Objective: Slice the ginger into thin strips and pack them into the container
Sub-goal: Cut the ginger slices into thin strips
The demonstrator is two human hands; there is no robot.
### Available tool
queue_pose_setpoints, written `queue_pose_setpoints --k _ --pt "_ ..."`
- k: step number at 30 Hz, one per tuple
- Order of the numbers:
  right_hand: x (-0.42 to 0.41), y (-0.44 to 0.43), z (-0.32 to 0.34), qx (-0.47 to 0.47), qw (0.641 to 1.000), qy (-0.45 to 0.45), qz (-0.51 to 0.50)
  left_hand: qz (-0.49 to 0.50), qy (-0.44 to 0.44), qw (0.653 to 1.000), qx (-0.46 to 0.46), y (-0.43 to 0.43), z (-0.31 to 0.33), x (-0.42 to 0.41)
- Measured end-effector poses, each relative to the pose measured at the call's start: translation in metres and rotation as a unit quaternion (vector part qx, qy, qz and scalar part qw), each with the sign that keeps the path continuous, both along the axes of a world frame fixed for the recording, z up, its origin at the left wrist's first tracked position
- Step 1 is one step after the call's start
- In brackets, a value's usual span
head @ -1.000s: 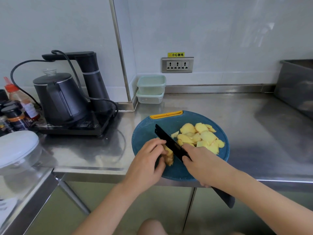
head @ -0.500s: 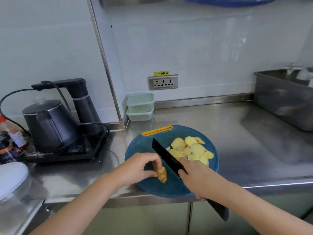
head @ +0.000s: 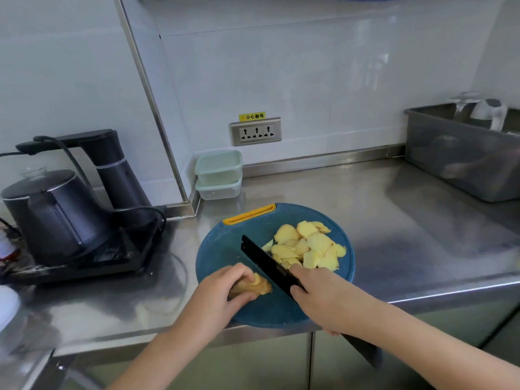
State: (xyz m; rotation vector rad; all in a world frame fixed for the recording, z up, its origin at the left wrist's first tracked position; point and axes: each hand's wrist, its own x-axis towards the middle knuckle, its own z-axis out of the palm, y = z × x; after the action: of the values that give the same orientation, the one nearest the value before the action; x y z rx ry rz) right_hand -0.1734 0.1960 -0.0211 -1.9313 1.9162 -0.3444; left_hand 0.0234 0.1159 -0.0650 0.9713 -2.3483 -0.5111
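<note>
Ginger slices at rim of board

Left grip: a bare hand, fingers and knuckles uncovered.
Right grip: a bare hand, uncovered likewise.
Left forearm: bare from wrist to the lower frame edge, slender.
Right forearm: bare from wrist to the right frame edge, slender.

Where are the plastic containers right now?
In the head view, the two stacked containers sit at the back of the counter in the wall corner, behind the left side of the blue cutting board and below-left of the wall socket.
</note>
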Motion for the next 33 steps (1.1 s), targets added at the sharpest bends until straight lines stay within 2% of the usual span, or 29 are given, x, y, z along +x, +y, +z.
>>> queue_pose_setpoints --k 3,7,13,20,27,33 --pt "0.002 -0.002 -0.001 -0.009 1.0 0.014 0.025 0.037 0.04 0.998 -0.039 0.013 -0.013 -0.004" --pt "0.001 -0.003 0.002 -0.01 0.997 0.034 0.072 0.031 0.079 0.995 -0.051 0.014 -0.023 -0.004" --pt "-0.005 -0.009 0.004 -0.029 0.998 -0.024 0.055 0.038 0.091 0.992 -0.077 0.015 -0.027 -0.003" --pt "-0.005 -0.009 0.005 -0.07 0.992 0.025 0.098 0.033 0.102 0.991 -0.079 0.018 -0.026 -0.004" --pt "0.003 -0.008 -0.005 -0.029 0.996 0.055 0.064 0.042 0.129 0.987 -0.089 0.014 -0.03 -0.005" --pt "0.015 -0.012 0.002 0.033 0.993 0.088 0.076 0.038 0.148 0.985 -0.086 0.012 -0.033 -0.005"
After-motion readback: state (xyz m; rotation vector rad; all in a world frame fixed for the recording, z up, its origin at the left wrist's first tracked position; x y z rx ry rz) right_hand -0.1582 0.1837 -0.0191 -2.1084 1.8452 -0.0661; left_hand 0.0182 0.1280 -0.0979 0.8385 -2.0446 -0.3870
